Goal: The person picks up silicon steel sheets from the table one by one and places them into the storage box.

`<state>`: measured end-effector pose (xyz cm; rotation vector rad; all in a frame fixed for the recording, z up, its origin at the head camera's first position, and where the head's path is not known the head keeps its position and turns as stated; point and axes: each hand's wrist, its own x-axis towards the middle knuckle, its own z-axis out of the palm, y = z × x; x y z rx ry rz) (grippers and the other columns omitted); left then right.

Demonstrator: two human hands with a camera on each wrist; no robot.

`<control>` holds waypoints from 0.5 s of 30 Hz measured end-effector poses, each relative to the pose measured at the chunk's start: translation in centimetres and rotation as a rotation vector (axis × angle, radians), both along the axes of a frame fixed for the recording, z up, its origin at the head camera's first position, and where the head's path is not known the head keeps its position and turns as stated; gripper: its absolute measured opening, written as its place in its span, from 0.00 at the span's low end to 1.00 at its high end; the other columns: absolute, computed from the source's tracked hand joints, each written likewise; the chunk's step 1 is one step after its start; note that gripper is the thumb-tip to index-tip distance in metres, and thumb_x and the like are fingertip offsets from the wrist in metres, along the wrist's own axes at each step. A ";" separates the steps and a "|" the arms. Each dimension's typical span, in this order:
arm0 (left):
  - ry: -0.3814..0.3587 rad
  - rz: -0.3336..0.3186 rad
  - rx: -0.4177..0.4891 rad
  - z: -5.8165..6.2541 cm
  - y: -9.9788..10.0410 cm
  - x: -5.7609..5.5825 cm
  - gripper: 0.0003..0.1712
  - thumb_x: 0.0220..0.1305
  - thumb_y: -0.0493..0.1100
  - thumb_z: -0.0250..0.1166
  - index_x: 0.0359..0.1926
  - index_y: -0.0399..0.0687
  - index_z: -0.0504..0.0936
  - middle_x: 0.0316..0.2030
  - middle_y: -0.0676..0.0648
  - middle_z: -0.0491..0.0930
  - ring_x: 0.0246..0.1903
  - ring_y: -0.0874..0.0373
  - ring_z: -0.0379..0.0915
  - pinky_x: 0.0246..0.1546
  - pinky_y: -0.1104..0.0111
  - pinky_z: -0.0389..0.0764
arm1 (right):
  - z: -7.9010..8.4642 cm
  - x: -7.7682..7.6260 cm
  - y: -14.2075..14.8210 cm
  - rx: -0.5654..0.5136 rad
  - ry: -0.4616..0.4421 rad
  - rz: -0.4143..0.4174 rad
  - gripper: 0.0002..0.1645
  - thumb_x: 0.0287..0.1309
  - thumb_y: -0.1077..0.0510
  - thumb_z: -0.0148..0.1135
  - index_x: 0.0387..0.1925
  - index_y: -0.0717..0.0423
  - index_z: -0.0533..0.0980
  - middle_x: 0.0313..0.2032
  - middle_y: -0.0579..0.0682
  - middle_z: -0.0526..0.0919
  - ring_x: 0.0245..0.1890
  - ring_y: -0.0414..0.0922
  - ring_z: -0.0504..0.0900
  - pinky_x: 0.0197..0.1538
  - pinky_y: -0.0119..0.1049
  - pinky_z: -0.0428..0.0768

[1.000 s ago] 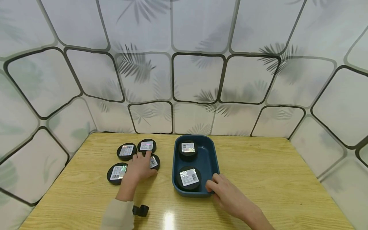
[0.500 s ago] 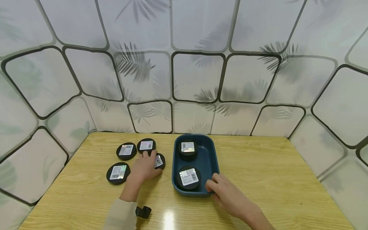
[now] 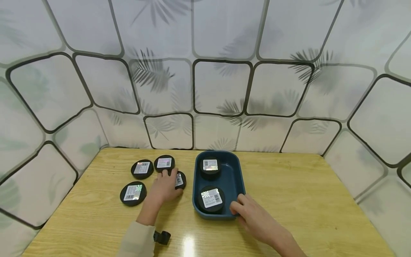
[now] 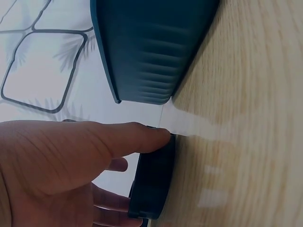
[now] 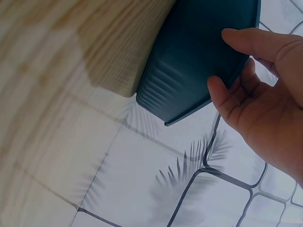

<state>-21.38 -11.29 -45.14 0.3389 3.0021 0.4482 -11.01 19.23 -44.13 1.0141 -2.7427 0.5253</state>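
Observation:
My left hand grips a short, round black container with a white label on top. In the left wrist view, the thumb lies along one side of this container and other fingers reach its opposite side; it sits on or very close to the table. A blue tray stands to its right, apart from it. At the tray's near right corner, my right hand pinches the rim; the right wrist view has thumb and fingertips against the tray's wall. Two black containers, one far and one near, lie inside the tray's left half.
Left of the left hand lie three more labelled black containers: one at the back, one farther left and one nearer. The wooden table ends at a patterned curtain at the back and sides.
My left hand and its container have slid a little right, toward the tray and away from the other containers. The right hand and tray have stayed put.

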 end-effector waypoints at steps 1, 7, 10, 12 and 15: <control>0.003 -0.002 0.000 -0.1 0.0 0.0 0.45 0.57 0.49 0.73 0.70 0.38 0.62 0.54 0.25 0.68 0.54 0.30 0.67 0.54 0.41 0.71 | 0.0 0.0 0.0 0.002 -0.004 -0.001 0.21 0.47 0.75 0.64 0.31 0.45 0.73 0.30 0.37 0.61 0.31 0.36 0.61 0.36 0.28 0.67; 0.025 -0.008 0.014 -0.4 -0.2 -0.2 0.45 0.55 0.50 0.74 0.68 0.37 0.64 0.51 0.27 0.70 0.51 0.32 0.69 0.52 0.42 0.72 | -0.2 0.1 0.1 0.001 -0.015 -0.006 0.21 0.48 0.75 0.64 0.31 0.45 0.73 0.30 0.37 0.61 0.31 0.36 0.60 0.36 0.28 0.67; 0.032 -0.012 0.009 -0.5 -0.3 -0.3 0.45 0.54 0.51 0.75 0.67 0.38 0.65 0.50 0.29 0.70 0.50 0.34 0.69 0.52 0.43 0.72 | -0.3 0.0 0.1 -0.002 0.002 -0.002 0.21 0.47 0.75 0.64 0.32 0.45 0.72 0.30 0.37 0.61 0.31 0.36 0.60 0.36 0.28 0.66; 0.035 -0.015 0.007 -0.5 -0.3 -0.3 0.45 0.53 0.52 0.75 0.66 0.39 0.66 0.50 0.29 0.70 0.49 0.35 0.70 0.51 0.43 0.73 | -0.4 0.0 0.1 -0.004 0.018 0.001 0.22 0.46 0.75 0.65 0.32 0.44 0.72 0.30 0.37 0.61 0.31 0.36 0.60 0.36 0.28 0.66; 0.031 -0.017 0.019 -0.5 -0.5 -0.3 0.45 0.52 0.51 0.76 0.66 0.39 0.66 0.49 0.29 0.70 0.48 0.35 0.70 0.50 0.43 0.73 | -0.4 0.0 0.1 -0.008 0.037 0.007 0.22 0.45 0.74 0.66 0.32 0.44 0.72 0.30 0.37 0.60 0.31 0.35 0.60 0.36 0.28 0.66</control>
